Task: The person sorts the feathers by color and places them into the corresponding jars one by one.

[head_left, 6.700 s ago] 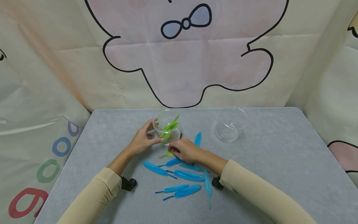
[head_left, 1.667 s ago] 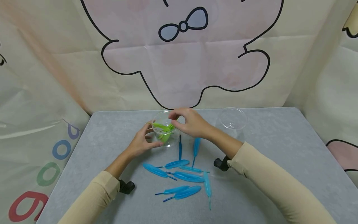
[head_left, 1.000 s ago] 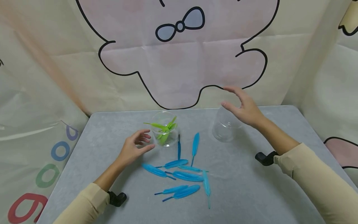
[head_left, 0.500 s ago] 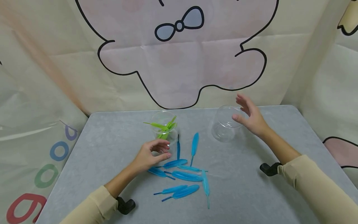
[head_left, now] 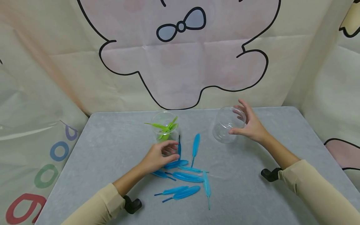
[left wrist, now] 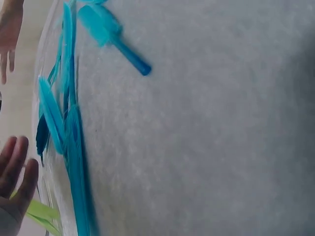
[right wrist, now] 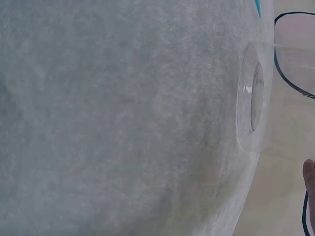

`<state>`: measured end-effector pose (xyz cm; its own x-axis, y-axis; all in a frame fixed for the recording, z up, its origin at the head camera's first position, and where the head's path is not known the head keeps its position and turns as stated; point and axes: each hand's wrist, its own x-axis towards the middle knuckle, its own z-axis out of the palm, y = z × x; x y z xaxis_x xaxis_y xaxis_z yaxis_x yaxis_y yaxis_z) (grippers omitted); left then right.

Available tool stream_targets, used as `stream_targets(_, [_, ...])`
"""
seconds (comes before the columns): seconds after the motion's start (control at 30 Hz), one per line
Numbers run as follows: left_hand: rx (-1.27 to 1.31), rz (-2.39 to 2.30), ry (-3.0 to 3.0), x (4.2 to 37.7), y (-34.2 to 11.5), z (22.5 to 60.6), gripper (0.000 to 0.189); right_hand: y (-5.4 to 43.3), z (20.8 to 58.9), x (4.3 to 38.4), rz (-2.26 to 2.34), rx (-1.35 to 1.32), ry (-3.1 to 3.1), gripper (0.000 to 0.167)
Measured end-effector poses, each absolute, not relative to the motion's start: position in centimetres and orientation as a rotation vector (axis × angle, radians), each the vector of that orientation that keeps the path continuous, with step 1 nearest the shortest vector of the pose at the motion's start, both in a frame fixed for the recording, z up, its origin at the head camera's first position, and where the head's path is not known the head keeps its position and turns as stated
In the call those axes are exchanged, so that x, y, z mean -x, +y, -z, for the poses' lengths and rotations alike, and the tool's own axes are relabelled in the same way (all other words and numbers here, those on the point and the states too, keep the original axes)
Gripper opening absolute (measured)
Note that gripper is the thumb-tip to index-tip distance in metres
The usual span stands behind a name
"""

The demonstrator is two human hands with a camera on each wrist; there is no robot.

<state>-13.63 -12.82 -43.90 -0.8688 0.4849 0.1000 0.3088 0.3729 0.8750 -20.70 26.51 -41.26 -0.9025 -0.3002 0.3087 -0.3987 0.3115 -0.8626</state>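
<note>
My right hand (head_left: 253,126) holds a clear plastic cup (head_left: 222,126) at its right side, thumb in front and fingers behind the rim. In the right wrist view the cup (right wrist: 253,103) is upright on the table, the thumb (right wrist: 309,174) at its wall. My left hand (head_left: 160,156) hovers with loosely bent fingers over the blue feathers (head_left: 188,177), nothing between thumb and fingers. A dark blue feather (head_left: 179,147) lies just beyond its fingertips. Behind it stands a second clear cup (head_left: 174,137) with green feathers (head_left: 166,128), one sticking out over the rim.
Several more blue feathers lie in the table's middle, among them a separate one (head_left: 196,145) and a pair (head_left: 187,192) nearer the front. The grey table (head_left: 239,193) ends at a printed backdrop (head_left: 174,68).
The right hand dropped a green feather into the left cup, then moved right to the other cup and closed around it. The left hand let go of the left cup and moved over the blue feathers.
</note>
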Motion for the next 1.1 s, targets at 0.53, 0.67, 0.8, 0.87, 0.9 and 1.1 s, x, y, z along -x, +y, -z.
stream_targets(0.53, [-0.572,-1.449,2.556,13.6,-11.6,44.6,0.043,26.4,42.2,20.9,-1.66,-0.642,-2.487,0.122])
stream_targets(0.67, [-0.555,-1.447,2.552,13.7,-11.4,44.7,0.043,26.3,42.4,21.0,-1.647,-0.634,-2.506,0.112])
stream_targets(0.8, [-0.528,-1.437,2.559,13.8,-11.3,44.8,0.042,26.2,42.5,20.9,-1.641,-0.619,-2.536,0.097])
stream_targets(0.87, [-0.528,-1.428,2.564,13.8,-11.3,44.8,0.042,26.2,42.6,20.9,-1.653,-0.613,-2.546,0.091])
stream_targets(0.9, [-0.529,-1.425,2.565,13.8,-11.2,44.9,0.043,26.2,42.7,20.9,-1.67,-0.603,-2.547,0.089])
stream_targets(1.1, [-0.521,-1.409,2.568,14.0,-11.0,45.2,0.042,26.4,43.4,21.0,-1.832,-0.589,-2.505,0.089])
